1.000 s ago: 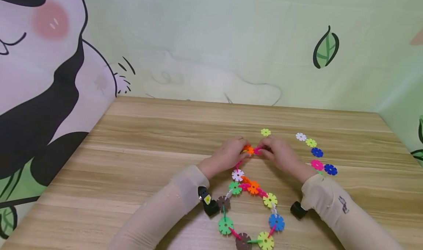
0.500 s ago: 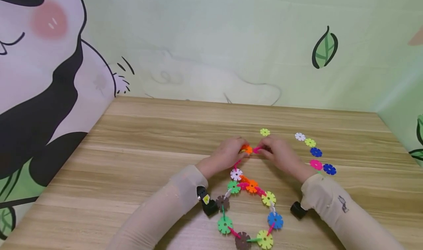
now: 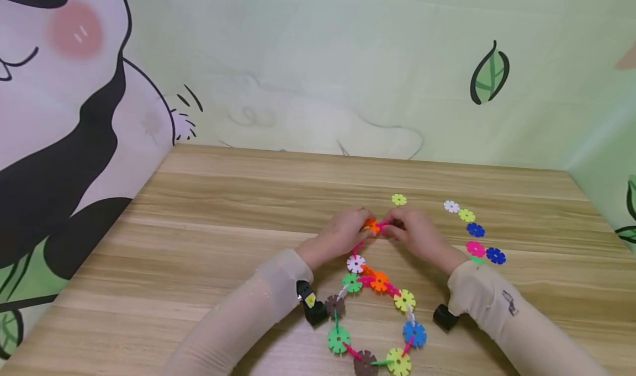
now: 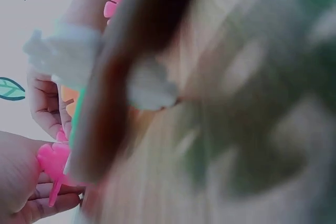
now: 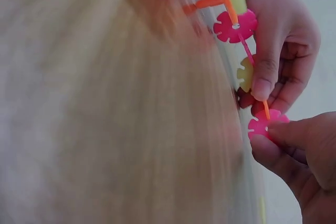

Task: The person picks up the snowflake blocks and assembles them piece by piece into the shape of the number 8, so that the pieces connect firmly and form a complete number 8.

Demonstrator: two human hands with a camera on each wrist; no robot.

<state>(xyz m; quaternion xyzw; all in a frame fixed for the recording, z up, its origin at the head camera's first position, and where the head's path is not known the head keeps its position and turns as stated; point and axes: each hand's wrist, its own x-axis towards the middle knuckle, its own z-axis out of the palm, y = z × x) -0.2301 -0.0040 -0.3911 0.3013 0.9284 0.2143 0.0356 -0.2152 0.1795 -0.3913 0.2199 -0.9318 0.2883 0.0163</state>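
My left hand (image 3: 343, 233) pinches the orange disc (image 3: 370, 225); my right hand (image 3: 414, 231) fingers (image 5: 275, 137) pinch the pink disc (image 5: 261, 125) against it.

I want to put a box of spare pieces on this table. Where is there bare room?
The table's left half, beside the panda wall, is bare, as is the far strip. It is crowded around both hands, the flower chain and the loose flowers at right.

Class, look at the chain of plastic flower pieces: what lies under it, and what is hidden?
Under the chain lies the bare wooden table. Its far end is hidden between the left hand and right hand, which pinch pieces there.
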